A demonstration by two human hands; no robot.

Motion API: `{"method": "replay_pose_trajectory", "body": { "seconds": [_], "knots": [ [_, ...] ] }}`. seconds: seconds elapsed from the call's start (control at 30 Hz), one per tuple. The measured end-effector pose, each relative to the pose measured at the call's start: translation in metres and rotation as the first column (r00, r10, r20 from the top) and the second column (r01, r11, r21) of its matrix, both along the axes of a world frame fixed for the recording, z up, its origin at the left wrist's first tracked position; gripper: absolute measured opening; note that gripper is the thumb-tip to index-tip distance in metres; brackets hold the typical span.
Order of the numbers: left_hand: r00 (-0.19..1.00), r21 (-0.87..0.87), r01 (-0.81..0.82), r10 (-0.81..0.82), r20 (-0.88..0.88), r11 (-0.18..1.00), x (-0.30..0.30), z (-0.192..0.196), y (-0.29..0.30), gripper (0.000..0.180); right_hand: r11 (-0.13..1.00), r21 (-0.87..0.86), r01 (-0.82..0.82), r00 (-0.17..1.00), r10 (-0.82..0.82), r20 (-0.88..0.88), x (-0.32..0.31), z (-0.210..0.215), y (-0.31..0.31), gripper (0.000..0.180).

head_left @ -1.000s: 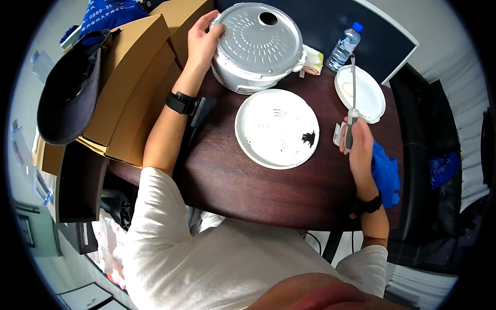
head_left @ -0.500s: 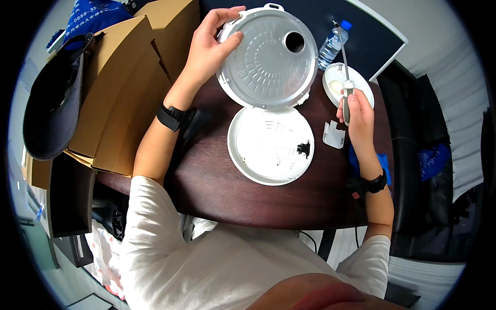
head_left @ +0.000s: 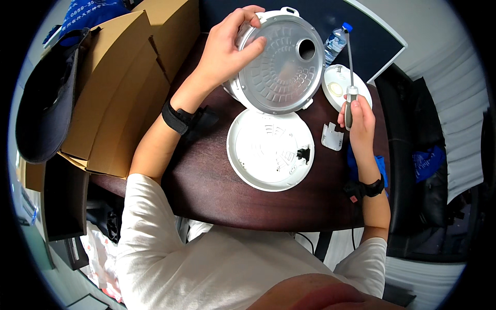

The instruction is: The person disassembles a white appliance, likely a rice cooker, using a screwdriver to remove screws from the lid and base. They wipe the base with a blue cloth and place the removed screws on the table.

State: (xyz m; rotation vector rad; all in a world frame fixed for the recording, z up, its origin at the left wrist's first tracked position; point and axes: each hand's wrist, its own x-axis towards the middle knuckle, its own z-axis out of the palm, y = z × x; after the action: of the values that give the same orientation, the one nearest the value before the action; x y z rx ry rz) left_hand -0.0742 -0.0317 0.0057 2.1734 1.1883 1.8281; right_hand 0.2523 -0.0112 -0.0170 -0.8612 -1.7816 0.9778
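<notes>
My left hand (head_left: pixel 235 44) is closed on the upper left rim of a round white appliance body (head_left: pixel 281 64). Its thumb rests on the body's silvery metal face, which has embossed rings and one dark round hole. The body stands tilted behind a shallow round white cover (head_left: pixel 258 150), close to or touching its far edge. Inside that cover are vent slots and a black socket-like part (head_left: pixel 304 153). To the right, my right hand (head_left: pixel 360 121) is closed around the grey handle of a screwdriver (head_left: pixel 350 95), its long shaft pointing up and away from me.
A white round lid-like piece (head_left: pixel 364 93) lies beyond my right hand. A small white plate (head_left: pixel 331 137) is beside the cover. Farther back stands a water bottle (head_left: pixel 335 46). Cardboard boxes (head_left: pixel 116 93) and a dark cap (head_left: pixel 49 98) are at left, a blue cloth (head_left: pixel 381 168) at right.
The appliance body has turned and shifted slightly right, showing more of its left side. My left hand has moved right with it. The screwdriver is still in my right hand, a little more upright.
</notes>
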Motion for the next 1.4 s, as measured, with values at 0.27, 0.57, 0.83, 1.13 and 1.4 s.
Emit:
{"method": "replay_pose_trajectory", "body": {
  "seconds": [0.27, 0.57, 0.83, 1.13, 1.4],
  "knots": [
    [0.988, 0.122, -0.110, 0.122, -0.097, 0.986, 0.008, -0.005, 0.010, 0.040, 1.000, 0.019, 0.004, 1.000, -0.004, 0.011, -0.007, 0.000, 0.007, 0.033],
    [0.984, 0.188, -0.155, 0.169, -0.063, 0.970, 0.025, -0.011, 0.005, 0.050, 1.000, 0.017, 0.021, 1.000, -0.021, -0.002, -0.015, -0.001, 0.015, 0.035],
    [0.970, 0.311, -0.176, 0.218, -0.105, 0.934, 0.032, -0.013, 0.005, 0.048, 1.000, 0.017, 0.008, 1.000, -0.008, -0.016, -0.015, -0.007, 0.021, 0.035],
    [0.957, 0.291, -0.211, 0.257, -0.131, 0.933, 0.041, -0.013, 0.000, 0.057, 1.000, 0.011, 0.011, 1.000, -0.011, -0.008, -0.015, -0.013, 0.021, 0.035],
    [0.952, 0.277, -0.237, 0.280, -0.127, 0.931, 0.049, -0.015, -0.003, 0.063, 1.000, 0.028, 0.012, 0.999, -0.013, 0.037, -0.013, -0.015, 0.018, 0.033]
  ]
}}
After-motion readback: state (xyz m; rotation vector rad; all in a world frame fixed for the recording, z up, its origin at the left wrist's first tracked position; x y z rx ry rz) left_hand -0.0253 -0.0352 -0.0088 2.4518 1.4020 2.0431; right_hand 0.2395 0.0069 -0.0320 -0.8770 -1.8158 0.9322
